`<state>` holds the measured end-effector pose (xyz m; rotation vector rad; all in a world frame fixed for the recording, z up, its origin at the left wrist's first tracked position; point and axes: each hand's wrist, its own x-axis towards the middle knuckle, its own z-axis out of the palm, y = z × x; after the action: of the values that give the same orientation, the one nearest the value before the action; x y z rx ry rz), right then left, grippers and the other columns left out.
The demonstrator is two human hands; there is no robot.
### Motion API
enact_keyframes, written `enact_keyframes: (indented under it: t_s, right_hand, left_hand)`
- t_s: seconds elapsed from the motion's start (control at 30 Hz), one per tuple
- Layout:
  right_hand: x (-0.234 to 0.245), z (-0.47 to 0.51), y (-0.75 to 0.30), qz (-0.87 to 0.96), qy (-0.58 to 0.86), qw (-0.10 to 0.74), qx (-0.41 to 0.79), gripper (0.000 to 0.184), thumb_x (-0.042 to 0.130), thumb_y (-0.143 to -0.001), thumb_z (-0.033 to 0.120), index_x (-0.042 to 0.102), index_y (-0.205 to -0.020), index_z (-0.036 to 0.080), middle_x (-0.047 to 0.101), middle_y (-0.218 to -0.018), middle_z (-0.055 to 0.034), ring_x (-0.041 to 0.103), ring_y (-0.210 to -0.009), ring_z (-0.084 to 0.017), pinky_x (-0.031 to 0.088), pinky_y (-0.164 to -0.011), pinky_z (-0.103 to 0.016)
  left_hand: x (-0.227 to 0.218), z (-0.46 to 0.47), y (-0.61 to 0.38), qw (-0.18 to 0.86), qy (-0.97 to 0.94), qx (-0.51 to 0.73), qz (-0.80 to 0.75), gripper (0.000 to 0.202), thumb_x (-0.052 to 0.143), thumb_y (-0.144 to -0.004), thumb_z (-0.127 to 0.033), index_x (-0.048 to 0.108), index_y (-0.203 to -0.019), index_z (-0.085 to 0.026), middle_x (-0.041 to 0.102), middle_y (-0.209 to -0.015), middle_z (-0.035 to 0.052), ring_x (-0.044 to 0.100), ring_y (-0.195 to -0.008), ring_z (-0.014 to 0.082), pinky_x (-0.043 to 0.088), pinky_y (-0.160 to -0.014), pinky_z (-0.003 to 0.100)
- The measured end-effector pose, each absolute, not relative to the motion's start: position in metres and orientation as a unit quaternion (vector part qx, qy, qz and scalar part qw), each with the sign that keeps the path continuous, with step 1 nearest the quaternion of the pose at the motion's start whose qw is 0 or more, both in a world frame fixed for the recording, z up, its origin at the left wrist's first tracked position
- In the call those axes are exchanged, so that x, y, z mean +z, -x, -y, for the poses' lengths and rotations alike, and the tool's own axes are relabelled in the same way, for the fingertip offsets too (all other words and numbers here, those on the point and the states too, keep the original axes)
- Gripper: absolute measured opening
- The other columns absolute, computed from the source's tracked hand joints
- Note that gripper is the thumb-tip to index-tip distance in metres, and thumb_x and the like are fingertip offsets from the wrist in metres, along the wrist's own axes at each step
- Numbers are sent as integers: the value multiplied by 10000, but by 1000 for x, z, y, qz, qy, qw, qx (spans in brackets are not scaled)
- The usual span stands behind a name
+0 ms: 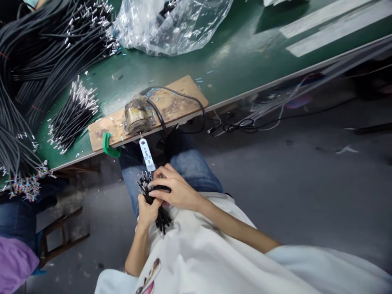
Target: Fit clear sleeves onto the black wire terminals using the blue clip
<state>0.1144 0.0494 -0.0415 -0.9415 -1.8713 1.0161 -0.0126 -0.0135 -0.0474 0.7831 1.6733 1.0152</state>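
My left hand (147, 211) is closed round a bundle of short black cables (154, 204) with stripped metal ends, held upright over my lap. My right hand (174, 188) rests on top of the bundle, its fingers pinched on the cable tips. Just above the hands a small white tool (146, 154) hangs from a grimy metal device (136, 116) fixed on a wooden board (171, 104). A green clamp (108, 146) holds the board to the green table's edge (251, 53).
Heaps of black cables (39, 49) and a smaller pile of cut pieces (73, 116) lie on the table's left. A clear plastic bag (171, 24) sits at the back. A wooden stool (58, 239) and another person's purple sleeve (15, 261) are at lower left. Cords (245, 124) hang under the table.
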Motion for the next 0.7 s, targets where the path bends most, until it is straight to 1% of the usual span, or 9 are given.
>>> enact_keyframes:
  t_s: [0.07, 0.13, 0.2, 0.3, 0.37, 0.43, 0.5, 0.57, 0.7]
  right_hand:
    - [-35, -49, -114, 729, 385, 408, 394, 123, 659, -762, 195, 658, -644, 159, 569, -754, -63, 463, -762, -192, 411, -696, -358]
    - [-30, -50, -114, 709, 383, 433, 405, 168, 615, -784, 155, 623, -616, 156, 564, -707, -47, 468, -731, -178, 406, -687, -348]
    - [-26, -50, -112, 690, 368, 466, 415, 180, 580, -803, 142, 597, -625, 156, 560, -666, -32, 477, -690, -164, 408, -668, -334]
    - [-24, -48, -107, 662, 379, 527, 374, 223, 521, -832, 140, 556, -614, 169, 528, -616, -23, 468, -643, -160, 407, -638, -329]
    - [-22, -46, -103, 649, 399, 560, 326, 233, 497, -832, 131, 539, -608, 180, 515, -609, -25, 455, -632, -165, 407, -635, -336]
    - [-21, -44, -99, 629, 408, 584, 312, 207, 493, -822, 128, 555, -633, 184, 529, -629, -30, 465, -642, -170, 414, -637, -338]
    - [-19, -43, -98, 593, 405, 597, 358, 176, 500, -820, 146, 581, -667, 180, 547, -657, -34, 493, -646, -165, 426, -622, -323]
    - [-19, -43, -97, 541, 391, 594, 449, 177, 505, -821, 181, 600, -672, 175, 552, -666, -32, 512, -633, -151, 431, -595, -297]
    - [-24, -47, -98, 420, 340, 562, 626, 217, 540, -782, 263, 595, -596, 165, 537, -622, -17, 505, -604, -132, 416, -576, -270]
  left_hand:
    - [-44, 12, 14, 511, -342, 412, -673, 306, 651, -765, -303, 542, -556, -108, 490, -459, -73, 450, -398, 40, 388, -412, 171]
    - [-39, 9, 15, 514, -354, 417, -661, 279, 690, -716, -299, 561, -559, -108, 489, -437, -67, 432, -377, 39, 372, -395, 171]
    - [-32, 4, 13, 506, -352, 436, -656, 215, 712, -667, -289, 613, -616, -105, 506, -421, -49, 432, -361, 53, 366, -379, 183]
    - [-20, -3, 7, 470, -332, 479, -663, 184, 677, -665, -285, 634, -708, -111, 519, -415, -42, 465, -349, 81, 394, -375, 202]
    - [-12, -7, 2, 443, -327, 501, -668, 154, 673, -654, -262, 620, -672, -118, 508, -404, -46, 474, -343, 83, 407, -376, 200]
    - [-6, -10, -1, 427, -334, 509, -668, 149, 681, -639, -254, 621, -632, -117, 486, -386, -50, 465, -336, 77, 404, -370, 191]
    - [-2, -11, -3, 421, -342, 518, -661, 181, 692, -639, -284, 627, -616, -117, 471, -378, -51, 452, -328, 70, 394, -361, 180]
    - [0, -12, -4, 423, -342, 535, -647, 237, 707, -639, -339, 623, -610, -119, 467, -380, -50, 444, -323, 63, 382, -351, 170]
    - [0, -12, -3, 455, -325, 551, -620, 321, 737, -615, -414, 610, -585, -121, 455, -384, -51, 423, -314, 49, 345, -328, 150]
